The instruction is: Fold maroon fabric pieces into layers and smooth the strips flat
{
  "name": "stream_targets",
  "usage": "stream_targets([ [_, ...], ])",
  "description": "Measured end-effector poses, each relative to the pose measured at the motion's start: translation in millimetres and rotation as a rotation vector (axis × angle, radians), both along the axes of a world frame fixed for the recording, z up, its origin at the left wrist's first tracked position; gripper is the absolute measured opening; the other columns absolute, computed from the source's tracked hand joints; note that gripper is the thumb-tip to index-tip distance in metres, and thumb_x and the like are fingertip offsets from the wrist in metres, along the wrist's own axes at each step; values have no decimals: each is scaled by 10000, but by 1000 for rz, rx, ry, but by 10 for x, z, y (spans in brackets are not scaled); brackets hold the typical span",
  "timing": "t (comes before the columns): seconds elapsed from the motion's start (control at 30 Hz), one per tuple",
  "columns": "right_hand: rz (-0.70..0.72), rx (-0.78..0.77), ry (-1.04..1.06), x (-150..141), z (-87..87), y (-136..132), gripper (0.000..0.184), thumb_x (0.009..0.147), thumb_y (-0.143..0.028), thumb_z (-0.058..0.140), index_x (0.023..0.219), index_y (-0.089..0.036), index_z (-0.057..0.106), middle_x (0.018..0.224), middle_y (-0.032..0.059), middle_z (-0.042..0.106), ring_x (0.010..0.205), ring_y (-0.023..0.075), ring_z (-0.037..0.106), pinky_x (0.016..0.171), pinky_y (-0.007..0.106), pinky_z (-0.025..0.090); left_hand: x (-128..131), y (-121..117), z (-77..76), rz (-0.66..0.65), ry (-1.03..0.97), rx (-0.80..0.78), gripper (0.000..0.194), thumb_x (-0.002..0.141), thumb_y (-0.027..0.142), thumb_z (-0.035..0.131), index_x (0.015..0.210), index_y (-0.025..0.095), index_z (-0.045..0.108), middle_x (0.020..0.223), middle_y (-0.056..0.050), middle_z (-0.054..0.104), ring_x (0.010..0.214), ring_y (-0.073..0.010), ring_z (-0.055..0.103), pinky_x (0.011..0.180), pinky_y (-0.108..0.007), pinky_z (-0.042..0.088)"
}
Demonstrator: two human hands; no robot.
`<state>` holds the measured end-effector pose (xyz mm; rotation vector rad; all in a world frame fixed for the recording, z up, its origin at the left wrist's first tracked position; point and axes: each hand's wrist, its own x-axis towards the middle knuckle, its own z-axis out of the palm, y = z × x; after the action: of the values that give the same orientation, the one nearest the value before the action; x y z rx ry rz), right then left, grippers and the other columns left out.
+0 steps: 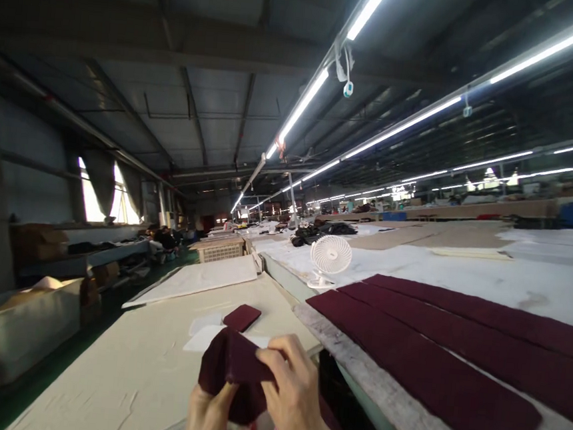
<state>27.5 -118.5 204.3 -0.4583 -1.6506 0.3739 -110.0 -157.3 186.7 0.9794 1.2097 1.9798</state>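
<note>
Both my hands hold a folded piece of maroon fabric (248,362) above the near edge of the cream table (104,353). My left hand (209,412) pinches its lower left side, the thumb pressed against a fold. On the right edge, my right hand (295,396) grips the cloth between thumb and fingers. Just beyond the held piece lies a small stack of maroon fabric pieces (242,317), with white flat pieces (204,337) beside it.
On the higher table to the right lie long maroon fabric panels (435,355). A white fan (330,254) stands near that table's edge. A plastic crate (220,251) is farther back, and a large bin (20,325) stands on the floor at left.
</note>
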Motion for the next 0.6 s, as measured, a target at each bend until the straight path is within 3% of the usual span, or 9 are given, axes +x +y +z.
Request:
stream_targets([
  [0.1, 411, -352, 33, 146, -26, 4, 189, 806, -227, 555, 974, -172, 623, 812, 47, 629, 805, 209, 609, 721, 324, 499, -56, -121, 110, -98, 270, -140, 349, 519, 423, 812, 775, 203, 722, 803, -44, 729, 849, -287, 651, 764, -333, 531],
  [0.17, 521, -411, -8, 221, -42, 0, 207, 779, -230, 591, 975, -171, 624, 815, 39, 640, 812, 211, 616, 720, 312, 506, -75, -169, 142, -196, 242, -200, 351, 570, 434, 788, 831, 209, 719, 814, -46, 729, 817, -275, 657, 723, -330, 536],
  [0.2, 436, -342, -22, 232, -53, -7, 175, 767, -204, 587, 934, -176, 634, 826, 45, 634, 818, 213, 607, 724, 314, 500, -61, -161, 134, -212, 170, -199, 372, 592, 463, 768, 865, 215, 713, 820, -44, 728, 821, -269, 659, 721, -333, 536],
  [0.3, -22, -33, -12, 180, -92, -23, 160, 759, -108, 502, 794, -193, 633, 811, 62, 590, 798, 212, 561, 714, 330, 472, 37, -32, 41, -113, 66, -72, 444, 609, 516, 736, 938, 222, 689, 880, -36, 721, 909, -264, 642, 775, -330, 525],
  [0.37, -124, 7, 36, 152, -99, -17, 151, 772, -110, 483, 758, -188, 611, 774, 61, 573, 764, 206, 552, 693, 326, 469, 70, 55, -21, 16, 172, -31, 443, 596, 500, 750, 927, 212, 693, 892, -37, 716, 917, -266, 634, 771, -309, 522],
  [0.4, -81, -60, 57, 163, -90, -9, 113, 788, -139, 502, 780, -185, 605, 773, 56, 581, 759, 201, 560, 691, 317, 475, 58, 73, -35, 68, 242, -42, 426, 595, 492, 752, 908, 208, 700, 875, -35, 716, 886, -262, 637, 751, -296, 523],
  [0.47, 148, -260, 42, 237, -44, 7, 81, 808, -221, 556, 844, -176, 612, 790, 46, 618, 776, 198, 589, 701, 299, 493, -21, 45, -19, 81, 385, -76, 381, 611, 471, 749, 880, 203, 716, 825, -29, 716, 797, -245, 639, 700, -278, 522],
  [0.53, 417, -399, -38, 345, 28, 15, 139, 794, -281, 609, 869, -170, 646, 784, 30, 654, 809, 206, 614, 734, 295, 501, -139, -44, 37, -21, 505, -79, 325, 638, 427, 744, 871, 201, 726, 813, -23, 716, 749, -227, 632, 675, -262, 513],
  [0.6, 553, -453, -81, 427, 105, 16, 151, 724, -301, 690, 800, -171, 687, 728, 14, 669, 808, 222, 622, 759, 305, 497, -242, -145, 94, -103, 535, -85, 260, 658, 389, 740, 835, 199, 729, 806, -18, 719, 728, -212, 630, 649, -245, 505],
])
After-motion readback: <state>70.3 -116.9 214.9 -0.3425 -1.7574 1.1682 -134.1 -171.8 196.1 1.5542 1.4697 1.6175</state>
